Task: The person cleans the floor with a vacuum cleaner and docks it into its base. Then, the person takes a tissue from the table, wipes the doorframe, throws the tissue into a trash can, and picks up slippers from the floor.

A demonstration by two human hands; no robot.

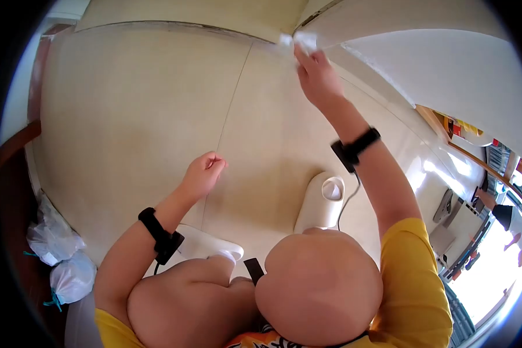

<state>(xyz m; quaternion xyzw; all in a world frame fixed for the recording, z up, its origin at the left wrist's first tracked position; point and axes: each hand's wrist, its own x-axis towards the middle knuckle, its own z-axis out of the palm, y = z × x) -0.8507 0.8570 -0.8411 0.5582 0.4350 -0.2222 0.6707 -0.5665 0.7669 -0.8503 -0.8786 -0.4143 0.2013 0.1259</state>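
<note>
My right hand (320,78) reaches far forward to the corner where the floor meets the walls. Its fingers are closed on a crumpled white tissue (306,40), which is somewhat blurred and lies close to the wall base. Over the floor at centre left, my left hand (203,173) is curled into a loose fist, and nothing shows in it. Each wrist wears a black strap with a small box: a left wrist strap (152,226) and a right wrist strap (365,141). A cable runs down from the right one.
Beige tiled floor (127,116) spreads ahead of my bent knees. White slippers (316,206) are on my feet. Two tied plastic bags (72,277) sit at the left by dark wood. A white panel (446,64) slants at upper right. Shelves and another person (510,223) appear at far right.
</note>
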